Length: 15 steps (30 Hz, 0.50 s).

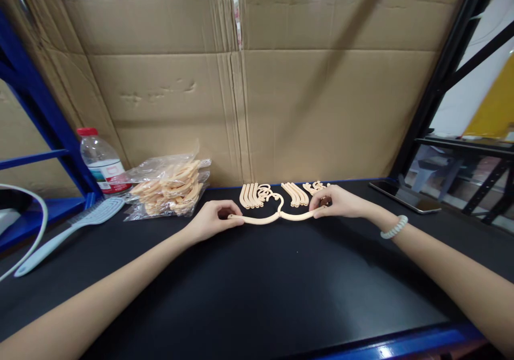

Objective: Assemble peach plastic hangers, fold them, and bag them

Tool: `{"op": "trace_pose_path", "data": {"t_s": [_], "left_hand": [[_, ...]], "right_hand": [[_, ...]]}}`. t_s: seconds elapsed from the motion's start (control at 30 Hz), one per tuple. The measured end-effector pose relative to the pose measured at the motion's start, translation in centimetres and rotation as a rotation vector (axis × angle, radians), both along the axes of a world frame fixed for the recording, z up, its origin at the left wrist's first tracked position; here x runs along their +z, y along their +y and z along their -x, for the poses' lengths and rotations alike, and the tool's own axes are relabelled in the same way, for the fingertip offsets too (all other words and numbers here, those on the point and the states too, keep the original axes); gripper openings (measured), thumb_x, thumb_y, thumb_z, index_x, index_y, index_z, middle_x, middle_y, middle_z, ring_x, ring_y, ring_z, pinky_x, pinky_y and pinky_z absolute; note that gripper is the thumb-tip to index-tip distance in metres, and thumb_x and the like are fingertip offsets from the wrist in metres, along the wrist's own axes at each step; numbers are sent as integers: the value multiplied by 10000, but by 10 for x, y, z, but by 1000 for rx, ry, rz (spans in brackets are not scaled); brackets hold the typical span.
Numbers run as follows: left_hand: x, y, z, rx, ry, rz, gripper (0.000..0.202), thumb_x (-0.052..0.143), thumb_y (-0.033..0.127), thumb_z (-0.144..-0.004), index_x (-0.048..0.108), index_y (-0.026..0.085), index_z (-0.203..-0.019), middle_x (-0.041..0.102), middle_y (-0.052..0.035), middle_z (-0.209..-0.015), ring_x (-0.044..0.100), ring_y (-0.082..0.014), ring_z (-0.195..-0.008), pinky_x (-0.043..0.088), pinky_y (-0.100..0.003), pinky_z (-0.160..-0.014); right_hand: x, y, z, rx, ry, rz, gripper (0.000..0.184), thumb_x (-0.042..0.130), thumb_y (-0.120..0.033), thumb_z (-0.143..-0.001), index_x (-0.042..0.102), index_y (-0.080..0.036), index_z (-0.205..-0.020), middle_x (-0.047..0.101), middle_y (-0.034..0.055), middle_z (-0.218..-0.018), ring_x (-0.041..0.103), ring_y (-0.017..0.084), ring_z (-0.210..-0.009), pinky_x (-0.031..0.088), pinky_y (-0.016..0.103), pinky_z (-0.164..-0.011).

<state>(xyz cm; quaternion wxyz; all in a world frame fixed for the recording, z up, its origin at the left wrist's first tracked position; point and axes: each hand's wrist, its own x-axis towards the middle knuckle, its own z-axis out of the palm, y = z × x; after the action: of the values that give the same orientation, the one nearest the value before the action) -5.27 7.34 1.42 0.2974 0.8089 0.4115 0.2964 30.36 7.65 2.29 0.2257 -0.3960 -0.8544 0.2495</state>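
A cream clothes hanger (263, 221) with two curved arms and a hook on top is held level above the black table. My left hand (212, 221) pinches the end of its left arm between thumb and fingers. At the other end, my right hand (335, 202) grips the right arm's tip. Behind the hanger lie a row of loose cream hanger arms (249, 195), some small hooks (265, 191), a second row of arms (295, 194) and more small hooks (313, 187), partly hidden by my right hand.
On the left are a clear bag of cream pieces (168, 186), a red-capped bottle (102, 162) and a pale blue hairbrush (80, 226). A phone (405, 196) lies at the right. A cardboard wall (321, 92) closes off the back of the black table (281, 296).
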Motion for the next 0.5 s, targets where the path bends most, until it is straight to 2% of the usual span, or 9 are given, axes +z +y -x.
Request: {"op": "trace_pose_path", "data": {"t_s": [0.1,0.17,0.33,0.5], "left_hand": [[0,-1,1,-48,143,-216,171,688,339,-744,674,179,-802,692,-30,-872,631,-186,-823,475,-307,-769],[-1,-1,1,-71,184,-282,151,682,325,-750,675,184,-804,689,-35,-886,625,-190,-848,468,-305,-780],[-5,0,1,-89,226,-342,138,660,328,-773,670,194,-804,686,-36,-884,616,-193,-869,468,-309,-799],[-9,1,0,-64,233,-374,132,640,332,-786,661,203,-805,687,-24,-873,613,-187,-849,466,-310,-795]], "right_hand": [[-2,1,-1,15,-71,-20,163,691,-330,-740,710,-173,-780,697,37,-798,614,165,-735,462,276,-660],[-3,1,-1,2,-117,-39,174,687,-342,-742,713,-178,-792,698,39,-813,613,167,-749,460,272,-657],[-2,-1,0,32,-183,-74,198,662,-360,-767,723,-174,-798,699,46,-789,593,159,-710,457,274,-653],[-2,-2,3,0,-178,-65,193,648,-346,-773,712,-165,-787,686,48,-755,593,153,-668,459,267,-622]]}}
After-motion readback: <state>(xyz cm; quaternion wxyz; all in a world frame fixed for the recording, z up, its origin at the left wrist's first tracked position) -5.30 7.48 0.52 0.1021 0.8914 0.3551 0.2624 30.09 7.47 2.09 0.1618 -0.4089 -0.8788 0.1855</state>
